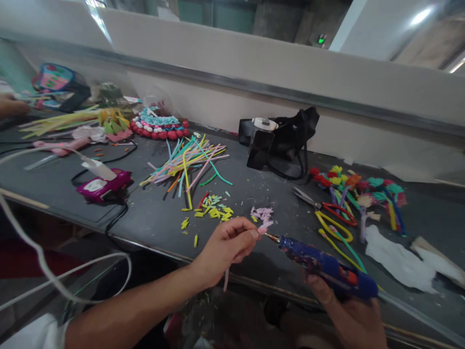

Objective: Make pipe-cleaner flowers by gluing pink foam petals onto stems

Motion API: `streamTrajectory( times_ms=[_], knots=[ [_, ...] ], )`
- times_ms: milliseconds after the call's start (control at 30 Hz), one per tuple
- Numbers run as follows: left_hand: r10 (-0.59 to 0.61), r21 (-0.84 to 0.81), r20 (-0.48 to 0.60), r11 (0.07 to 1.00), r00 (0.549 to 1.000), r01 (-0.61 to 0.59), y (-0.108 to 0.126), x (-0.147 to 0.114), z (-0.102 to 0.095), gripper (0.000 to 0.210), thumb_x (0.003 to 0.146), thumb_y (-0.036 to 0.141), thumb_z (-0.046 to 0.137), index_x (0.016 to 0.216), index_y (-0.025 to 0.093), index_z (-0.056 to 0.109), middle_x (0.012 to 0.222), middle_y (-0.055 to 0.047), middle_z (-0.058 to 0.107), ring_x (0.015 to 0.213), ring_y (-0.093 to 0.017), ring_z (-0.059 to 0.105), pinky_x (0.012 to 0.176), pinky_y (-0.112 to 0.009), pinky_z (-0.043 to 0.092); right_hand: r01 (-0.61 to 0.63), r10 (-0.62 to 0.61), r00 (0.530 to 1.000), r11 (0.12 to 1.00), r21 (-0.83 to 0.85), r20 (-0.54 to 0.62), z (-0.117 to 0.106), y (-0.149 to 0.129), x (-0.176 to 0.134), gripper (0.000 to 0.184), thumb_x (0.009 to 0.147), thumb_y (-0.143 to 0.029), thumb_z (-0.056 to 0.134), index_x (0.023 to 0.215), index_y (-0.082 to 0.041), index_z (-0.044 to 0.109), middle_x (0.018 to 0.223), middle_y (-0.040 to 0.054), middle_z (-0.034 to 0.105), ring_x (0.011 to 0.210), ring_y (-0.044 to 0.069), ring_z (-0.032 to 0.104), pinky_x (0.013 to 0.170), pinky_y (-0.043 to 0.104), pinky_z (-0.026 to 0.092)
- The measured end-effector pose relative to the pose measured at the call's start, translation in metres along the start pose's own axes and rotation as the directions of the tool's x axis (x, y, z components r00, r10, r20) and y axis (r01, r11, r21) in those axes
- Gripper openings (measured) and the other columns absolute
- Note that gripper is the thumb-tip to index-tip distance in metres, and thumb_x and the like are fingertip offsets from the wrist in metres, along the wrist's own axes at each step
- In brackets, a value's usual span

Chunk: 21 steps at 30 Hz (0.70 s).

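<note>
My left hand [230, 242] pinches a pink pipe cleaner between thumb and fingers, its tail [226, 280] hanging below the palm. Small pale pink pieces [265, 227] show at its tip. My right hand [350, 312] is wrapped round a blue hot glue gun [327, 264]. The metal nozzle [272, 237] points left and meets, or nearly meets, the pink tip. A clear glue stick [410, 310] extends from the gun's rear. Just beyond the left hand lie cut lilac pieces [262, 213] and cut yellow pieces [218, 212].
Long pipe cleaners [196, 160] are heaped mid-table. Scissors [308, 198], pipe-cleaner flowers [337, 177] and white paper [394, 261] lie right. A black bag [290, 135] stands behind. Leftward are a purple power strip [103, 186], a white cable [39, 247] and another person's hand [12, 105].
</note>
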<state>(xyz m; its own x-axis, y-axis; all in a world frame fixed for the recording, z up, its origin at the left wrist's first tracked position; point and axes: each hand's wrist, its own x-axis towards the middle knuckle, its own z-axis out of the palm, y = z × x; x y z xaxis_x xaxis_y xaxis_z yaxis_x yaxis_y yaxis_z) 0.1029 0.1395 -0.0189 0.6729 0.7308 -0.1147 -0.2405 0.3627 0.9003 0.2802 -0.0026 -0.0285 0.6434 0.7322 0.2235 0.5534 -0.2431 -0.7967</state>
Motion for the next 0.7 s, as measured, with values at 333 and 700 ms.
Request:
streamTrajectory(
  times_ms=[333, 700],
  knots=[
    [-0.006, -0.006, 0.004, 1.000, 1.000, 0.006, -0.0009, 0.0002, 0.0000, 0.021, 0.083, 0.034, 0.067, 0.079, 0.015, 0.061, 0.055, 0.007, 0.042, 0.045, -0.004, 0.028, 0.040, -0.018, 0.019, 0.059, -0.058, 0.998, 0.998, 0.025, -0.031, 0.0004, 0.0030, 0.0024, 0.032, 0.073, -0.054, 0.068, 0.076, -0.023, 0.073, 0.066, 0.0040, 0.073, 0.072, 0.025, 0.071, 0.063, 0.026, 0.059],
    [0.002, 0.002, 0.001, 1.000, 1.000, -0.002, -0.0013, -0.0001, 0.0001, 0.018, 0.084, 0.032, 0.065, 0.080, 0.015, 0.061, 0.054, 0.007, 0.042, 0.044, -0.003, 0.028, 0.039, -0.018, 0.019, 0.048, -0.050, 0.998, 0.998, -0.044, -0.034, -0.0008, 0.0040, 0.0033, 0.035, 0.074, -0.058, 0.065, 0.074, -0.024, 0.073, 0.066, 0.0041, 0.073, 0.074, 0.027, 0.071, 0.064, 0.028, 0.059]
  ],
)
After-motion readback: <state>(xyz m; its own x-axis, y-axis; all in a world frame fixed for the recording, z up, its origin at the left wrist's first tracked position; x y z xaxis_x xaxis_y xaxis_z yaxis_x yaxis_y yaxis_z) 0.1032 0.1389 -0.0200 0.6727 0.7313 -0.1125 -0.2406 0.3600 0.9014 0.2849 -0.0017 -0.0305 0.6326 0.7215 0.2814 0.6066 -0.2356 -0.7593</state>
